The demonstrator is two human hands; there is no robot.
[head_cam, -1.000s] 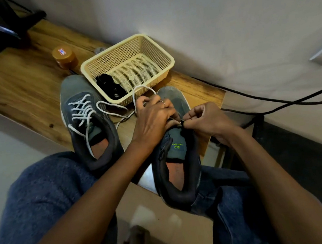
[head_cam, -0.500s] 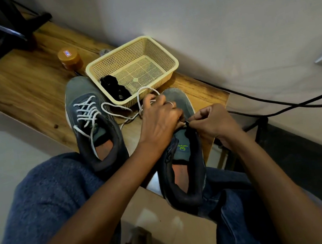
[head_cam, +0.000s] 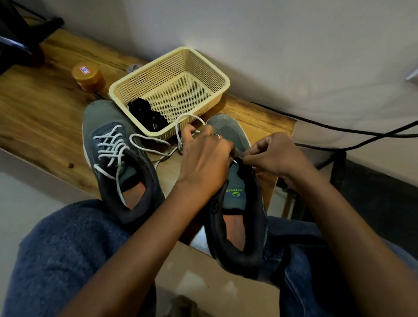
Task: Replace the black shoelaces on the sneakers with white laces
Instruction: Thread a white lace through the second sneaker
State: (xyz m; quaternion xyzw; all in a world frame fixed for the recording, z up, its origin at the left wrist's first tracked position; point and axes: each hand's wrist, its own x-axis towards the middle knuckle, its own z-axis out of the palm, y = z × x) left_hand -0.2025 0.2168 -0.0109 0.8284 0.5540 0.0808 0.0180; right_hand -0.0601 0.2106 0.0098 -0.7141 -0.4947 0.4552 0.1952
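My left hand (head_cam: 204, 159) is curled over the right sneaker (head_cam: 238, 207), fingers holding a loop of the white lace (head_cam: 184, 124) up near the toe. My right hand (head_cam: 272, 156) pinches the lace tip right at the top eyelets, fingers tight on it. To do this bit well, I reckon: keep the tip pinched close to its end so it won't bend, feed it straight thru the eyelet, pull slack w/ the left so the crossings lie flat and even, no twists. Can't see the eyelet itself, it's under my fingers.

The left sneaker (head_cam: 115, 160) sits to the left, already laced white, ends loose. Black laces (head_cam: 147, 114) lie in the cream basket (head_cam: 214, 74) just beyond both shoes.

Surface is a wooden bench (head_cam: 23, 111) along a pale wall (head_cam: 264, 18); orange jar (head_cam: 88, 77) left of the basket, black cable (head_cam: 358, 133) trailing far right, dark stand (head_cam: 9, 46) far left. Dim rm.
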